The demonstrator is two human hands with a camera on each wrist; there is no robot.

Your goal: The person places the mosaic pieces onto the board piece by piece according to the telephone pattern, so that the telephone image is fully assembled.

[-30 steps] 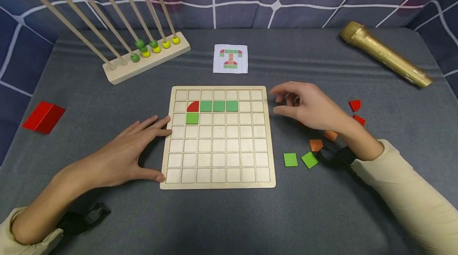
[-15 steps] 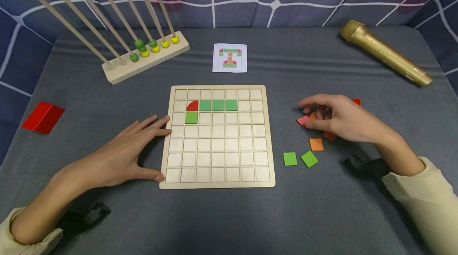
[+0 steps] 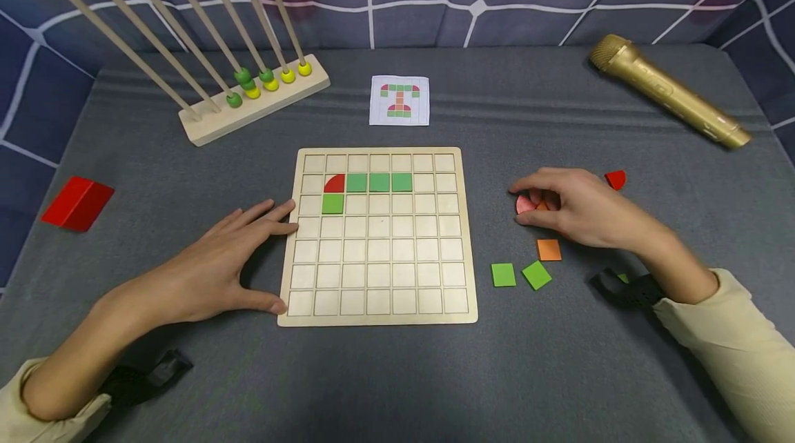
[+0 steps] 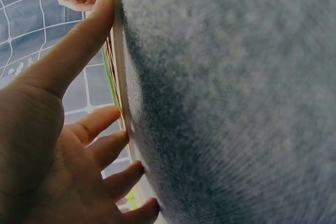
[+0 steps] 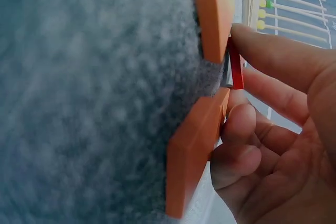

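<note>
A pale wooden grid board [image 3: 379, 320] lies in the middle, holding a red quarter-round tile [image 3: 335, 184], a row of green square tiles [image 3: 379, 183] and a lighter green tile [image 3: 332, 203] below the red one. My left hand [image 3: 211, 270] has its fingers spread, fingertips and thumb touching the board's left edge. To the right of the board, my right hand [image 3: 580, 208] pinches another red quarter-round tile [image 3: 525, 204] between thumb and fingers. In the right wrist view that red tile [image 5: 235, 66] stands tilted beside orange tiles [image 5: 191, 156]. The hand partly covers loose pieces under it.
Loose green tiles [image 3: 504, 275], an orange tile [image 3: 549, 250] and a red quarter-round piece [image 3: 615, 179] lie around the right hand. A pattern card [image 3: 399, 101], a peg bead counter [image 3: 261, 103], a gold microphone [image 3: 671, 92] and a red block [image 3: 77, 204] stand farther out.
My right hand has moved from the board's right edge out to the loose tiles and now pinches a red quarter-round tile. The left hand has stayed at the board's edge.
</note>
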